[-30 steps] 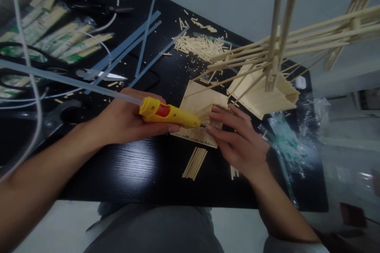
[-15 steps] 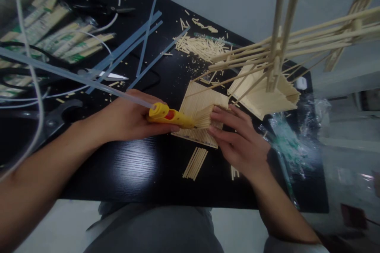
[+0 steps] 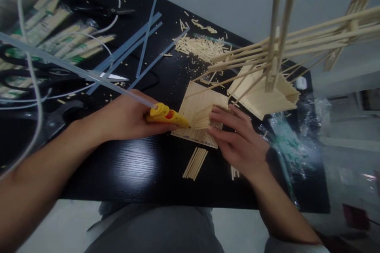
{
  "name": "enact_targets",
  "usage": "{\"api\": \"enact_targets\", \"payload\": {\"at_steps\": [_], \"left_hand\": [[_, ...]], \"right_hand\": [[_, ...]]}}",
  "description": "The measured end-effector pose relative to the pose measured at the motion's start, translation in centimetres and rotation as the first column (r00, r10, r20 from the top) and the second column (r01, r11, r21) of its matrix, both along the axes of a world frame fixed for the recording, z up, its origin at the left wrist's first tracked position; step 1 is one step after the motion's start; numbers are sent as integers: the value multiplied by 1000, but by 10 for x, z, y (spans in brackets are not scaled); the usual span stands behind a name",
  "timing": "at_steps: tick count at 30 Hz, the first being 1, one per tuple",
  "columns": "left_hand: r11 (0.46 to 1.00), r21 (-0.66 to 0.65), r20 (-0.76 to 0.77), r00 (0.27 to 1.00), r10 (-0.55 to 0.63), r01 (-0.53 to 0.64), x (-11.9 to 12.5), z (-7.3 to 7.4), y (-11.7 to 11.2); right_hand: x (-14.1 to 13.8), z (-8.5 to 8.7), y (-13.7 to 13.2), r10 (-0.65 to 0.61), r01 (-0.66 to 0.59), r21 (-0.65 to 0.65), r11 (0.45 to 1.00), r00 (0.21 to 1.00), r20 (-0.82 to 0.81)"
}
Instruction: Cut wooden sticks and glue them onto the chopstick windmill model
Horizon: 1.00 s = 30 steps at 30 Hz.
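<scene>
My left hand [image 3: 127,116] is wrapped round a yellow glue gun [image 3: 168,115] with a clear glue stick [image 3: 74,70] jutting out behind it. Its nozzle points right and meets the left edge of a flat panel of pale wooden sticks [image 3: 199,110] on the black table [image 3: 136,166]. My right hand [image 3: 237,138] lies on that panel's right side, fingers pressed onto a fanned bunch of sticks [image 3: 205,115].
A second stick panel [image 3: 261,99] lies to the right under a tall frame of long sticks [image 3: 279,39]. Loose sticks [image 3: 195,163] lie near the front edge, cut bits [image 3: 202,45] at the back. Spare glue sticks [image 3: 139,43], scissors [image 3: 59,75], white cables and stick packets [image 3: 59,35] crowd the left.
The glue gun has slid left along the panel and tilted down, so less of its body shows. My right hand has stayed on the sticks.
</scene>
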<state>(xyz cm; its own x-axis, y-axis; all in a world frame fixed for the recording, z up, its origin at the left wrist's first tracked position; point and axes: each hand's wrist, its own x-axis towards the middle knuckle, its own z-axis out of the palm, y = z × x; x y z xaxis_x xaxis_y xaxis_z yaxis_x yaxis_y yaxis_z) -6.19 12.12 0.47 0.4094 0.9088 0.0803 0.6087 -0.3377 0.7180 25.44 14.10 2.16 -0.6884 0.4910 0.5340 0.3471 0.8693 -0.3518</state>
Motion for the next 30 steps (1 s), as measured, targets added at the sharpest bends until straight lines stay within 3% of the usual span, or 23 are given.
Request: {"api": "enact_targets", "payload": {"at_steps": [11,23,30], "left_hand": [[998,44,31,999,-40,39,4,-5,-1],[992,113,294,956,12,-48,6,8,-6],[996,86,146,989,-20,7,4,1,-4]], "right_hand": [[-1,-2,-1,0,0,-5,1000,1000,-27],[-3,0,-1,0,1,10,1000,1000,-24],[-4,-3,0,-13,14,30,999,999,-33]]}}
